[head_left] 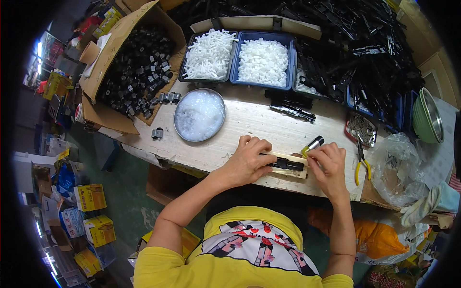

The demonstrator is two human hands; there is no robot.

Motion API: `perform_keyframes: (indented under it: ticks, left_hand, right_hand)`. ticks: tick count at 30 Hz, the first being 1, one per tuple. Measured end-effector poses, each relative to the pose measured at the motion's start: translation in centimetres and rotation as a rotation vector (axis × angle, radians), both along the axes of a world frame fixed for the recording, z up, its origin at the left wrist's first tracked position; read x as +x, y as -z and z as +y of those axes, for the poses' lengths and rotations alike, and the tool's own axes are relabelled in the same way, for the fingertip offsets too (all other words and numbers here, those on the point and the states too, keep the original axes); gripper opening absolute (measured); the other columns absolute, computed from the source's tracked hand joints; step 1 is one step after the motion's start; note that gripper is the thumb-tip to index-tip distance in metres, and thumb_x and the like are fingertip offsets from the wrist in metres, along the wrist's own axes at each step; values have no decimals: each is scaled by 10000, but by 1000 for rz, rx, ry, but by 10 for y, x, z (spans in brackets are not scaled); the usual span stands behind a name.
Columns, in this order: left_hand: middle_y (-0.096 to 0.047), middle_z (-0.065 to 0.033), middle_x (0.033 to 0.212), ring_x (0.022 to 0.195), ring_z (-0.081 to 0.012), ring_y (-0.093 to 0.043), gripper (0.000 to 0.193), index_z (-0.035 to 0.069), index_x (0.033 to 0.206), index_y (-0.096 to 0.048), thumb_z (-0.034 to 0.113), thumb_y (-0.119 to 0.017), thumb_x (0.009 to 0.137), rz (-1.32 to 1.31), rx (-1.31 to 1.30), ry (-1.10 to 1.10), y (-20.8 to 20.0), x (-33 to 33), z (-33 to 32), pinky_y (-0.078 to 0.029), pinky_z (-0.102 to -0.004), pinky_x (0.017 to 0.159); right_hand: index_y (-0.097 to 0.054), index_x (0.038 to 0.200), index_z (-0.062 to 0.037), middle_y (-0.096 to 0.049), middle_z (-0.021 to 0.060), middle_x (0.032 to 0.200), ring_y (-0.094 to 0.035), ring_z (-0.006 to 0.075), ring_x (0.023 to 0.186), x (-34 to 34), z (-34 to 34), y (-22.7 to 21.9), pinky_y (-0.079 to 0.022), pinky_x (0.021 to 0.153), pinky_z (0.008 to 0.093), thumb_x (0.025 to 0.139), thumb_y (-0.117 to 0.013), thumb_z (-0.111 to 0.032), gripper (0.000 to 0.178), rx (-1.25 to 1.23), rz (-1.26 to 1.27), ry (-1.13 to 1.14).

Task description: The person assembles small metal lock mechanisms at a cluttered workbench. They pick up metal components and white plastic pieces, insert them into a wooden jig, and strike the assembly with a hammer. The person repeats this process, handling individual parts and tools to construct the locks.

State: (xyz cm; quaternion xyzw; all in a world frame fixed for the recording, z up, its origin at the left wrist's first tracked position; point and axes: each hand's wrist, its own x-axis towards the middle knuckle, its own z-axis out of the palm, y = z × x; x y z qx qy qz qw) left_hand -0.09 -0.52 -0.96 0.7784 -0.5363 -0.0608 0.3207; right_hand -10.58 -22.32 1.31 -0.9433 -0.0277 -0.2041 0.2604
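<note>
Print marks a yellow carton (90, 198) at the lower left of the frame and another yellow carton (100, 229) just below it, each bearing a line of characters. At the bottom centre, the yellow shirt (217, 220) carries red lettering across its white printed panel (242, 236). Dark red characters, apparently on a package (385, 278), stand at the lower right, too dim to read.

black part (289, 164), cream block (294, 174), yellow pliers handles (368, 171)
</note>
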Motion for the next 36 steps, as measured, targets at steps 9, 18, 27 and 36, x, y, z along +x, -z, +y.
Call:
perform_keyframes:
  ticks: [9, 18, 27, 36]
  left_hand:
    - [-565, -53, 957, 901, -214, -492, 315, 92, 949, -625, 170, -731, 663, 73, -66, 78, -32, 23, -43, -299, -350, 802]
    - [-589, -57, 752, 821, -237, -484, 55, 60, 708, -663, 61, -629, 664, -429, -48, 186, -49, 47, -251, -331, -343, 709]
    - [-643, -168, 822, 885, -302, -554, 155, 25, 762, -684, 62, -603, 636, -413, 447, 316, -60, 46, -305, -369, -376, 762]
    - [-649, -157, 849, 839, -289, -613, 269, 35, 856, -693, -51, -574, 632, -203, 418, 374, -71, 77, -300, -447, -372, 757]
  right_hand:
    - [-627, 773, -107, -544, 14, 759, -493, 195, 783, -17, -67, 7, -308, 709, 356, 707, -655, -102, 71, -91, 21, 272]
    - [-655, 823, -89, -576, 51, 806, -509, 232, 838, 2, -113, 9, -317, 737, 405, 737, -631, -167, 118, -399, 229, 530]
    - [-663, 764, -71, -618, 95, 828, -541, 263, 877, 17, -128, 20, -322, 757, 444, 675, -604, -87, 108, -302, 386, 529]
    - [-653, 775, -93, -586, 55, 830, -514, 243, 867, 9, -131, 24, -311, 745, 394, 713, -616, -74, 75, -198, 222, 538]
